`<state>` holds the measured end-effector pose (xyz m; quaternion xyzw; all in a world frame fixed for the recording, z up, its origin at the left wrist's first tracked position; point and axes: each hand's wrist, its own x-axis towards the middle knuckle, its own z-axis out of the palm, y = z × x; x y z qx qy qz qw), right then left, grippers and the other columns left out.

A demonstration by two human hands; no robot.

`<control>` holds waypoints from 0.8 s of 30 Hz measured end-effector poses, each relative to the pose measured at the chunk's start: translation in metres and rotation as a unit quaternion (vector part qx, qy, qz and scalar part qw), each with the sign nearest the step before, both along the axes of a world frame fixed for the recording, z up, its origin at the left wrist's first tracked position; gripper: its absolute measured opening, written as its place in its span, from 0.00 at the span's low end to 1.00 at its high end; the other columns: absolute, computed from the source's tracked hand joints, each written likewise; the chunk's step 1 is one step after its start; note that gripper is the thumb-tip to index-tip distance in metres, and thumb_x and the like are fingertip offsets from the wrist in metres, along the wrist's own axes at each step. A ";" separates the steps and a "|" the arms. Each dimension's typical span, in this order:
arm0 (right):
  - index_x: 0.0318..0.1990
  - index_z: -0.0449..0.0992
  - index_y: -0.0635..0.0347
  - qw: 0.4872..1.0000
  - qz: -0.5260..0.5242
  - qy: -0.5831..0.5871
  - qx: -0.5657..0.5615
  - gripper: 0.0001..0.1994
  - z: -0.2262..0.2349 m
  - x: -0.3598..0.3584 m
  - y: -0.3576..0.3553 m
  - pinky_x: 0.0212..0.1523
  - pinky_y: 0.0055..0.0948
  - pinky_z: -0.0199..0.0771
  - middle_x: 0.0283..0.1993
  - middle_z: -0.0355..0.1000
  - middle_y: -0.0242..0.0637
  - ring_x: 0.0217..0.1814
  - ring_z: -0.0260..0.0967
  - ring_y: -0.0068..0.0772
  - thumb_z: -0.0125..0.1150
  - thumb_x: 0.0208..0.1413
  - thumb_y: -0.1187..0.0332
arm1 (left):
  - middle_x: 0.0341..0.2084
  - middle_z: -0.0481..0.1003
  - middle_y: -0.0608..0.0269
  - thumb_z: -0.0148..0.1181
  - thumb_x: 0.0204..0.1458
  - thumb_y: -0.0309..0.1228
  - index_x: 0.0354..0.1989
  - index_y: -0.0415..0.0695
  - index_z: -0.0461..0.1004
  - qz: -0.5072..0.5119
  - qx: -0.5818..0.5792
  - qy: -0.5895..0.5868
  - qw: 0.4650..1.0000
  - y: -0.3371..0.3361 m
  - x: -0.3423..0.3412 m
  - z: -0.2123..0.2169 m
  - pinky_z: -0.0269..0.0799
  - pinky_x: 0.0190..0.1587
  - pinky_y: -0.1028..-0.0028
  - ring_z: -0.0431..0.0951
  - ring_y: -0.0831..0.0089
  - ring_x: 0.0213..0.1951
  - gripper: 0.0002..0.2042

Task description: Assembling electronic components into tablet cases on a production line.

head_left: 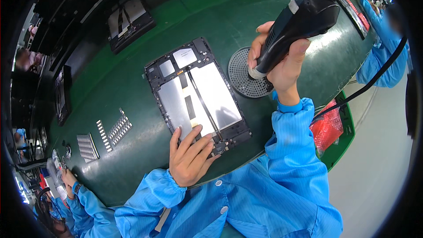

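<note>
An opened tablet, its silver inner plates and black flat cable showing, lies slightly turned on the green table in front of me. My left hand rests on its near edge, fingers spread flat over the lower left part. To the right of the tablet, my right hand is wrapped round a black electric screwdriver with a cable at its top. The driver's lower end points down at a round, perforated screw plate. Its tip is hidden, so I cannot tell whether it touches the plate.
Left on the green table lie sheets of small pads and a stack of similar sheets. Another opened tablet sits at the back left. A green bin holding red bubble wrap stands right. Co-workers' blue sleeves show at both sides.
</note>
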<state>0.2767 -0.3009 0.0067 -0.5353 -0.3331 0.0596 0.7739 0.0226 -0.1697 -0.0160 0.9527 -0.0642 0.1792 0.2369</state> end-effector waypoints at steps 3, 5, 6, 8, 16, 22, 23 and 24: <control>0.47 0.65 0.68 1.000 -0.011 -0.008 -0.002 0.45 -0.001 0.001 -0.004 0.22 0.26 0.69 0.23 0.67 0.38 0.20 0.66 0.29 0.31 0.50 0.26 | 0.40 0.76 0.54 0.73 0.30 0.30 0.33 0.37 0.77 -0.003 0.001 0.002 1.000 -0.002 0.003 -0.001 0.53 0.60 0.44 0.72 0.52 0.52 0.19; 0.47 0.65 0.68 1.000 -0.010 -0.008 -0.003 0.45 0.000 0.002 -0.007 0.22 0.26 0.69 0.23 0.67 0.38 0.20 0.67 0.28 0.31 0.50 0.26 | 0.41 0.76 0.54 0.73 0.30 0.30 0.33 0.37 0.77 -0.005 0.001 0.002 1.000 -0.004 0.004 -0.001 0.53 0.60 0.44 0.72 0.52 0.53 0.19; 0.47 0.65 0.68 1.000 -0.009 -0.010 -0.005 0.45 0.001 0.001 -0.008 0.22 0.26 0.69 0.23 0.67 0.38 0.20 0.67 0.28 0.31 0.50 0.26 | 0.40 0.77 0.54 0.73 0.30 0.30 0.33 0.37 0.77 -0.007 0.001 0.002 1.000 -0.003 0.005 -0.001 0.52 0.60 0.44 0.72 0.52 0.53 0.19; 0.47 0.65 0.68 1.000 -0.003 -0.012 -0.001 0.45 -0.001 0.001 -0.009 0.23 0.26 0.69 0.23 0.67 0.38 0.20 0.67 0.28 0.32 0.50 0.26 | 0.40 0.77 0.54 0.73 0.30 0.29 0.33 0.37 0.77 -0.003 0.004 0.003 1.000 -0.005 0.005 -0.001 0.52 0.60 0.44 0.72 0.52 0.53 0.19; 0.51 0.64 0.70 0.997 0.045 0.031 0.054 0.45 -0.006 -0.004 -0.005 0.23 0.23 0.66 0.26 0.68 0.36 0.24 0.66 0.25 0.41 0.50 0.28 | 0.45 0.74 0.54 0.72 0.32 0.37 0.40 0.39 0.75 -0.047 -0.039 -0.010 0.998 0.012 -0.005 0.007 0.53 0.61 0.49 0.70 0.53 0.54 0.24; 0.55 0.60 0.67 0.993 0.080 -0.015 0.085 0.45 0.008 -0.005 -0.018 0.28 0.30 0.63 0.28 0.63 0.38 0.24 0.62 0.29 0.34 0.51 0.28 | 0.40 0.75 0.51 0.65 0.43 0.26 0.40 0.39 0.76 0.175 0.043 -0.047 0.983 0.110 -0.021 0.023 0.71 0.35 0.68 0.77 0.60 0.36 0.14; 0.55 0.60 0.67 0.992 0.085 -0.014 0.090 0.45 0.005 -0.003 -0.016 0.28 0.30 0.63 0.28 0.63 0.38 0.24 0.62 0.29 0.34 0.51 0.28 | 0.39 0.75 0.52 0.66 0.43 0.27 0.39 0.39 0.76 0.247 -0.030 0.004 0.968 0.132 -0.025 0.028 0.71 0.33 0.70 0.77 0.63 0.32 0.14; 0.55 0.60 0.67 0.991 0.096 -0.025 0.091 0.45 0.002 0.000 -0.015 0.28 0.30 0.63 0.27 0.63 0.37 0.24 0.62 0.29 0.33 0.51 0.28 | 0.38 0.75 0.52 0.67 0.42 0.28 0.39 0.38 0.77 0.315 -0.104 0.053 0.942 0.149 -0.026 0.032 0.71 0.30 0.71 0.77 0.66 0.28 0.14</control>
